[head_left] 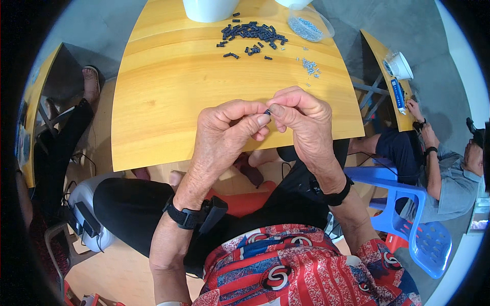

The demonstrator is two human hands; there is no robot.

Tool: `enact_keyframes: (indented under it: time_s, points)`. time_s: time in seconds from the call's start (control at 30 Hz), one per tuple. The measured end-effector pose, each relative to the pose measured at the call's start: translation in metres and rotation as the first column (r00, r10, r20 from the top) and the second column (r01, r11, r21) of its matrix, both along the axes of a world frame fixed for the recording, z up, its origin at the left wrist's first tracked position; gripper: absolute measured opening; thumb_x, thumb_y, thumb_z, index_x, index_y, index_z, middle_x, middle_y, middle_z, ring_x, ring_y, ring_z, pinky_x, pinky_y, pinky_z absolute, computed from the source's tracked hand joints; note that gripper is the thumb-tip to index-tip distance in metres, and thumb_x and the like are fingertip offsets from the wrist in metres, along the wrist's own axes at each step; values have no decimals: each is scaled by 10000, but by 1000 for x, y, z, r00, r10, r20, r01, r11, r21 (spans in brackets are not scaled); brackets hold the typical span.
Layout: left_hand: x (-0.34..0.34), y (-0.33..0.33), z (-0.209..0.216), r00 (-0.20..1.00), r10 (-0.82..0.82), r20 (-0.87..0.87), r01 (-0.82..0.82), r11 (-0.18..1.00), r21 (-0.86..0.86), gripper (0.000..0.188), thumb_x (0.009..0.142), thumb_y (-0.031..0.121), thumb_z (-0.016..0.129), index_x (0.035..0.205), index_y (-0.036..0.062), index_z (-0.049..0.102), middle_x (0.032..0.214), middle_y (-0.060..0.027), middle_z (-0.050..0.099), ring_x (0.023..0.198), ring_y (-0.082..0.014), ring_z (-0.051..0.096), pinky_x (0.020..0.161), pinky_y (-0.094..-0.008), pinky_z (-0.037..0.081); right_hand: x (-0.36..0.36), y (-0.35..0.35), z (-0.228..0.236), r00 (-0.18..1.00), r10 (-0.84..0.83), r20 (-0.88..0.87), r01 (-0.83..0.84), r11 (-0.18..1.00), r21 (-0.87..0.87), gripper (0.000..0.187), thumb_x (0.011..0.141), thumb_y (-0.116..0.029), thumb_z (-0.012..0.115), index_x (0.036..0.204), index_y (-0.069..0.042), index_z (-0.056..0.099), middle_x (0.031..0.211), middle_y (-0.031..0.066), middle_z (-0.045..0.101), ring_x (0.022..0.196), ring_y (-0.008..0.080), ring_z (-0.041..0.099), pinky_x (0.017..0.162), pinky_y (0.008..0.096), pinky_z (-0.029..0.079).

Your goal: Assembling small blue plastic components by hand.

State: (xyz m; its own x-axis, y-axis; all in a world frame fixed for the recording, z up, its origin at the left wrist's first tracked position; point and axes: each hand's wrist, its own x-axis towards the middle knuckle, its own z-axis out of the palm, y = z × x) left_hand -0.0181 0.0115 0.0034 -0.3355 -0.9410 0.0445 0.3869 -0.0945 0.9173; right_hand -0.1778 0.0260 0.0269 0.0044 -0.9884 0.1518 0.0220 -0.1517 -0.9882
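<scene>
My two hands meet over the near part of the wooden table (163, 112). Between the thumb and forefinger of my left hand (227, 127) is a small black plastic part (267, 112), mostly covered by the fingertips. The fingers of my right hand (306, 117) are pinched together at the same part's other end; whether they also hold a tiny piece is hidden. Farther back lies a heap of black plastic parts (258, 32), with several strays around it. To its right is a scatter of small silvery pieces (310, 67), probably screws.
A clear tub of silvery pieces (306, 29) rests at the far right, near a white container (210, 9) at the far edge. A blue plastic chair (408, 204) stands to my right, where a co-worker (449, 173) sits at another table. Another person's legs (61, 137) show at left.
</scene>
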Motion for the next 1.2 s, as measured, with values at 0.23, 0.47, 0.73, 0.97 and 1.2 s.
enact_keyframes:
  time_s: [0.23,0.47,0.73,0.97,1.2]
  points:
    - [-1,0,-2,1000,1,3,-1,999,44,116,841,7,631,939,-41,670,744,-60,653,642,-79,596,583,-198,499,-1,-4,-7,948,-120,-295,29,956,-293,54,782,-9,683,827,4,656,798,50,614,655,106,567,589,218,462]
    - [-2,0,-4,1000,-2,3,1,998,60,114,846,9,625,938,-43,669,738,-60,650,637,-81,594,580,-199,502,0,-3,-1,830,-242,-503,-43,871,-489,71,763,6,678,830,5,654,788,104,616,702,178,615,612,263,488]
    - [-3,0,-4,1000,-17,-4,18,997,77,115,849,16,623,939,-39,670,757,-58,657,647,-77,594,590,-200,504,-2,0,-2,740,-353,-572,-95,787,-609,121,752,6,683,866,1,643,805,110,611,696,217,635,578,286,512]
    - [-4,-1,-1,999,-7,33,5,998,70,111,845,6,623,938,-29,672,762,-53,656,659,-75,595,593,-203,507,-7,-3,-6,702,-415,-579,-143,715,-685,173,699,17,705,859,1,640,805,110,604,666,225,633,547,290,512]
    - [-2,-4,0,995,37,95,-39,999,16,109,839,-5,625,934,-30,671,758,-49,652,658,-79,595,602,-205,511,-4,-6,-7,694,-393,-603,-191,707,-681,178,698,15,693,865,2,633,810,104,593,640,227,625,524,297,507]
